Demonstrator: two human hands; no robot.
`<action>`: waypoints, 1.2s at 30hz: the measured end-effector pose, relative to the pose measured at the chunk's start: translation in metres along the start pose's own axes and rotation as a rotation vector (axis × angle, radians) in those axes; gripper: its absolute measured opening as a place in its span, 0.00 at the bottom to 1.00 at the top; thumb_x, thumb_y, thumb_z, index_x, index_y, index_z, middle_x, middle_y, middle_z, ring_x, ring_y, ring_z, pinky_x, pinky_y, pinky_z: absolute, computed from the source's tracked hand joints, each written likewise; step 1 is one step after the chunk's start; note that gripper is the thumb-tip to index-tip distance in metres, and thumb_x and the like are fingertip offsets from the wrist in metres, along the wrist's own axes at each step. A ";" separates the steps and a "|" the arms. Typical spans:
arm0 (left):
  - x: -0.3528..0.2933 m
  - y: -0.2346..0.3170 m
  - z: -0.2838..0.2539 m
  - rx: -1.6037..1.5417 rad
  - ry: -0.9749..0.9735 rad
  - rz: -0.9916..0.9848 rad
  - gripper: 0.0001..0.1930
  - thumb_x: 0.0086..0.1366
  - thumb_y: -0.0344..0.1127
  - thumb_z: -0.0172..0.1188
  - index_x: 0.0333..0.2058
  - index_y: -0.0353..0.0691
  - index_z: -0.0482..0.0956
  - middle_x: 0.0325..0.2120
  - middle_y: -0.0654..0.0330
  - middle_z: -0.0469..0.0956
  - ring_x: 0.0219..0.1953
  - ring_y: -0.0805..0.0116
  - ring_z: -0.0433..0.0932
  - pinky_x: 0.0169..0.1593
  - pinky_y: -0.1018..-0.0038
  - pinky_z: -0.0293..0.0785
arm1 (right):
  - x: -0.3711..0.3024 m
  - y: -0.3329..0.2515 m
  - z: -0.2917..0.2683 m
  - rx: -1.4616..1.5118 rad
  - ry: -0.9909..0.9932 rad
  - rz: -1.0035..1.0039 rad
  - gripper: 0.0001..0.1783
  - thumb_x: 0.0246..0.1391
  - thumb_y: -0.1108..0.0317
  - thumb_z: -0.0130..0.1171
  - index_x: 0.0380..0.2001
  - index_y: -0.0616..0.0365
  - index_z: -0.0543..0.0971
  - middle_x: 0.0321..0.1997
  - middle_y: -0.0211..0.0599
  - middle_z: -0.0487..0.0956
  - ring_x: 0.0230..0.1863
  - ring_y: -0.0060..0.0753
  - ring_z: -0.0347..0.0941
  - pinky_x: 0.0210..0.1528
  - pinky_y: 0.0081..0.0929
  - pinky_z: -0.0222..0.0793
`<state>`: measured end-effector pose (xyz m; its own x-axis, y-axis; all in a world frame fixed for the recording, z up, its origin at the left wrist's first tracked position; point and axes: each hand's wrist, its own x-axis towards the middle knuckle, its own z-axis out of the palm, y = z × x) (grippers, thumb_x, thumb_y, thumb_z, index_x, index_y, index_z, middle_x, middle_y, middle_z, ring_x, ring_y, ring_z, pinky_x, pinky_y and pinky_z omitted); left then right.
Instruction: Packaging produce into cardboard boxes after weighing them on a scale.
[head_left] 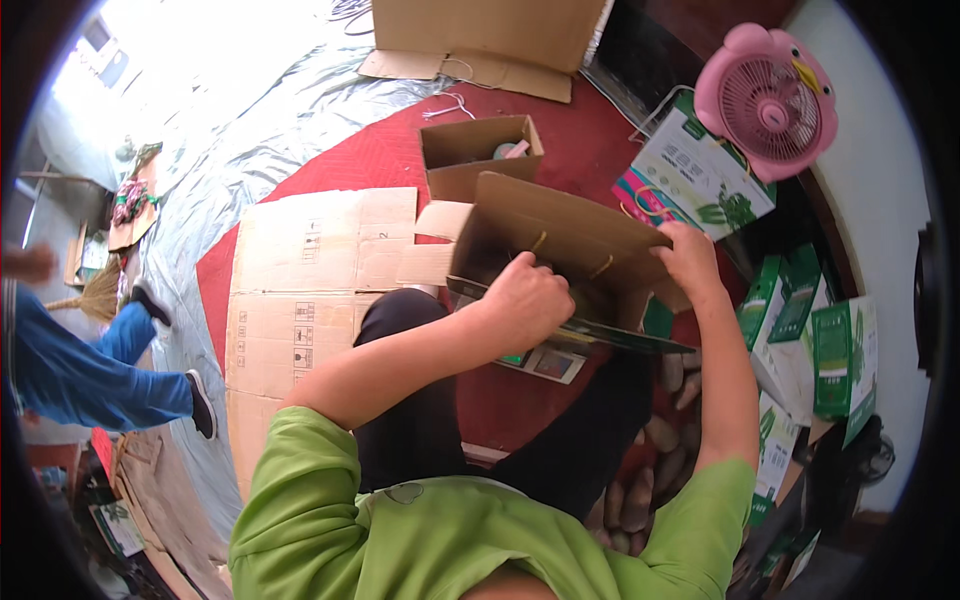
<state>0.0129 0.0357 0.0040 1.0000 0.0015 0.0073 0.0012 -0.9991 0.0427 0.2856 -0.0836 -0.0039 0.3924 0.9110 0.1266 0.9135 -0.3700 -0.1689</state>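
An open cardboard carton with a green lower edge is tilted over my knees, its flaps spread. Two short ends of yellow cord poke through its far wall. My left hand is closed over the carton's opening, its fingertips pinched at the left cord end; the fingers partly cover it. My right hand grips the carton's right side near the upper corner. A green and white printed panel shows beneath the carton. The bottom of its inside is in shadow.
A small open box stands beyond the carton. Flattened cardboard lies left on the red floor. At right are a pink fan, a white-green carton, several green-white boxes and long brown tubers. Another person's blue-trousered legs are at left.
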 end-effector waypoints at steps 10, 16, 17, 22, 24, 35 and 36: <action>-0.027 -0.034 0.000 -0.113 0.107 -0.003 0.04 0.46 0.32 0.58 0.23 0.48 0.79 0.26 0.65 0.77 0.38 0.66 0.78 0.52 0.64 0.65 | 0.028 -0.043 -0.025 -0.050 -0.031 -0.043 0.09 0.40 0.64 0.64 0.24 0.56 0.78 0.28 0.37 0.76 0.36 0.46 0.73 0.38 0.40 0.61; -0.081 -0.080 -0.009 -0.217 0.310 -0.141 0.05 0.49 0.31 0.57 0.26 0.47 0.79 0.28 0.65 0.75 0.40 0.66 0.76 0.61 0.58 0.62 | 0.076 -0.105 -0.043 -0.171 0.071 -0.262 0.07 0.43 0.64 0.62 0.24 0.55 0.78 0.29 0.35 0.76 0.37 0.44 0.73 0.38 0.40 0.61; -0.093 -0.088 -0.004 -0.235 0.360 -0.169 0.03 0.48 0.32 0.58 0.24 0.46 0.78 0.26 0.66 0.74 0.39 0.66 0.76 0.61 0.59 0.61 | 0.085 -0.119 -0.044 -0.168 0.065 -0.273 0.07 0.43 0.64 0.62 0.24 0.55 0.78 0.29 0.35 0.76 0.37 0.44 0.73 0.38 0.40 0.61; -0.148 -0.111 -0.018 -0.143 0.466 -0.265 0.02 0.48 0.32 0.59 0.23 0.46 0.76 0.23 0.65 0.70 0.37 0.67 0.76 0.62 0.59 0.62 | 0.122 -0.189 -0.049 -0.177 0.139 -0.458 0.09 0.44 0.63 0.61 0.23 0.57 0.75 0.28 0.38 0.74 0.36 0.45 0.72 0.38 0.39 0.62; -0.174 -0.119 -0.027 -0.082 0.478 -0.311 0.01 0.48 0.31 0.58 0.22 0.46 0.76 0.23 0.65 0.70 0.37 0.67 0.76 0.61 0.59 0.62 | 0.134 -0.218 -0.048 -0.171 0.154 -0.494 0.09 0.44 0.63 0.61 0.24 0.57 0.76 0.28 0.37 0.75 0.37 0.45 0.73 0.38 0.40 0.63; -0.364 -0.118 -0.048 0.239 0.266 -0.674 0.04 0.49 0.28 0.54 0.20 0.45 0.74 0.21 0.62 0.67 0.36 0.66 0.74 0.63 0.58 0.60 | 0.133 -0.414 0.030 -0.089 0.134 -0.695 0.08 0.44 0.59 0.62 0.25 0.49 0.80 0.31 0.33 0.79 0.37 0.39 0.78 0.37 0.39 0.67; -0.381 -0.114 -0.044 0.263 0.258 -0.694 0.04 0.50 0.28 0.54 0.20 0.44 0.74 0.22 0.61 0.67 0.37 0.65 0.74 0.64 0.57 0.60 | 0.126 -0.433 0.040 -0.102 0.041 -0.652 0.08 0.45 0.59 0.61 0.26 0.49 0.81 0.33 0.32 0.80 0.38 0.38 0.78 0.38 0.40 0.66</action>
<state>-0.3686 0.1505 0.0404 0.7367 0.6065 0.2991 0.6588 -0.7434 -0.1155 -0.0650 0.1984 0.0462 -0.2430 0.9472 0.2092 0.9700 0.2382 0.0483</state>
